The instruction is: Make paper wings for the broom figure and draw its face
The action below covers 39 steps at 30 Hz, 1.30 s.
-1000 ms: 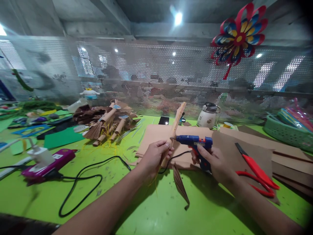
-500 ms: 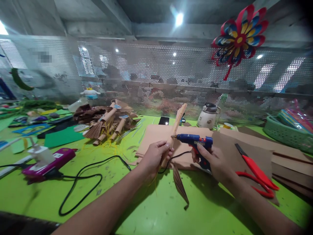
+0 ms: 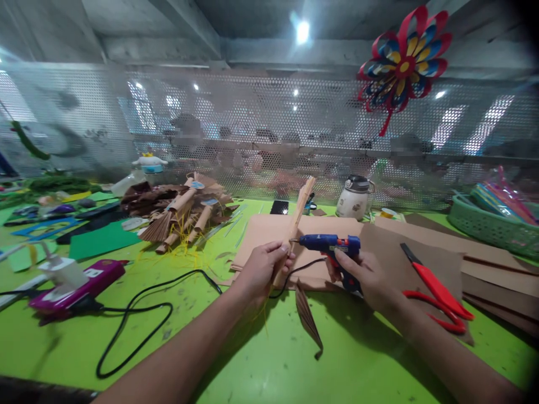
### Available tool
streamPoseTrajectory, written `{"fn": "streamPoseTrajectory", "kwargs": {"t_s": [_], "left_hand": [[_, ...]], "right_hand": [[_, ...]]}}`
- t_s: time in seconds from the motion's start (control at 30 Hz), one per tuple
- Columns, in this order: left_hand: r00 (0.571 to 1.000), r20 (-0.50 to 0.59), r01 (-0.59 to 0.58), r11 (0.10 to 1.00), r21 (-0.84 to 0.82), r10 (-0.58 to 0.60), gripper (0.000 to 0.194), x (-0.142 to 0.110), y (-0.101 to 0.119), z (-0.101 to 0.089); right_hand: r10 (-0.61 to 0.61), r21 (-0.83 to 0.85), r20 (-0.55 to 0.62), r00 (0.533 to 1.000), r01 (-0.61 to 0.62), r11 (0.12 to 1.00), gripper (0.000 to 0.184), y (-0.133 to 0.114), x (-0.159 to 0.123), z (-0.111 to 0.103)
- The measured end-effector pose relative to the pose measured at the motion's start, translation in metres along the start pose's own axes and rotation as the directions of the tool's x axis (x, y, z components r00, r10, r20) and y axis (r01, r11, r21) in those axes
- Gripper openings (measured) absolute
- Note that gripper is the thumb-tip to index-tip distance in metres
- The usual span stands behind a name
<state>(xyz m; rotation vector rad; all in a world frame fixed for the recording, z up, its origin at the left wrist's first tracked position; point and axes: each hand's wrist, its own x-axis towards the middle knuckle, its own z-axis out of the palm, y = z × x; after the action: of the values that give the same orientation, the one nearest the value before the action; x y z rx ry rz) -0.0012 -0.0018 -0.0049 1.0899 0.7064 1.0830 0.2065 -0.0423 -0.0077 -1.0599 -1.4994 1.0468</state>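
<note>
My left hand (image 3: 267,266) is closed around a folded tan paper piece (image 3: 301,207), which stands up at a slant with its pleated end at the top. My right hand (image 3: 357,272) grips a blue hot glue gun (image 3: 330,243), its nozzle pointing left at the paper just above my left fingers. Whether the tip touches the paper I cannot tell. Below my hands a pleated brown paper leaf (image 3: 309,314) hangs or lies over the green table; where its upper end joins is hidden. Tan paper sheets (image 3: 256,233) lie stacked behind my hands.
Red-handled scissors (image 3: 442,292) lie on brown paper at right, near a green basket (image 3: 488,224). A jug (image 3: 352,197) stands at the back. Finished-looking paper pieces (image 3: 185,210) are piled left of centre. A purple power strip (image 3: 80,289) and a looping black cord (image 3: 135,306) lie at left.
The glue gun's nozzle has shifted slightly down along the paper, closer to my left fingers. The whole view has turned a little to the right. Both hands keep their holds.
</note>
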Motion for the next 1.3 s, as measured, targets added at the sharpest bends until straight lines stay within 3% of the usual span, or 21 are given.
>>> {"fn": "streamPoseTrajectory", "kwargs": {"t_s": [0.13, 0.27, 0.43, 0.6, 0.77, 0.9, 1.07, 1.2, 1.3], "left_hand": [[0.999, -0.035, -0.009, 1.0, -0.009, 0.009, 0.013, 0.002, 0.001, -0.003], [0.994, -0.105, -0.025, 0.999, -0.03, 0.022, 0.01, 0.004, 0.002, -0.007], [0.981, -0.186, -0.066, 0.997, -0.046, 0.056, 0.01, 0.007, 0.008, -0.007], [0.971, -0.228, -0.082, 0.996, -0.044, 0.07, 0.009, 0.01, 0.009, -0.008], [0.971, -0.225, -0.095, 0.995, -0.03, 0.086, 0.008, 0.013, 0.005, -0.011], [0.975, -0.207, -0.09, 0.996, -0.004, 0.087, 0.009, 0.014, 0.003, -0.012], [0.977, -0.197, -0.083, 0.996, 0.026, 0.087, 0.009, 0.014, 0.002, -0.012], [0.977, -0.199, -0.074, 0.996, 0.042, 0.08, 0.007, 0.014, 0.001, -0.012], [0.978, -0.197, -0.061, 0.997, 0.055, 0.071, 0.007, 0.014, 0.001, -0.011]], "right_hand": [[-0.009, -0.044, -0.063, 0.998, 0.006, 0.999, 0.037, -0.004, 0.0, -0.003], [-0.04, -0.195, -0.194, 0.98, 0.001, 0.981, 0.039, -0.001, 0.005, -0.003], [-0.122, -0.525, -0.316, 0.941, -0.066, 0.848, 0.038, 0.021, 0.021, -0.004], [-0.188, -0.797, -0.222, 0.957, -0.067, 0.6, 0.023, 0.043, 0.033, -0.001], [-0.105, -0.916, -0.077, 0.991, -0.029, 0.399, 0.026, 0.043, 0.033, 0.006], [-0.025, -0.954, 0.012, 1.0, 0.019, 0.298, 0.027, 0.038, 0.037, 0.011], [0.014, -0.961, 0.057, 0.998, 0.052, 0.27, 0.03, 0.033, 0.039, 0.014], [-0.053, -0.952, 0.023, 0.998, 0.038, 0.304, 0.038, 0.023, 0.027, 0.016], [-0.063, -0.934, 0.02, 0.998, 0.041, 0.355, 0.029, 0.012, 0.009, 0.021]]}}
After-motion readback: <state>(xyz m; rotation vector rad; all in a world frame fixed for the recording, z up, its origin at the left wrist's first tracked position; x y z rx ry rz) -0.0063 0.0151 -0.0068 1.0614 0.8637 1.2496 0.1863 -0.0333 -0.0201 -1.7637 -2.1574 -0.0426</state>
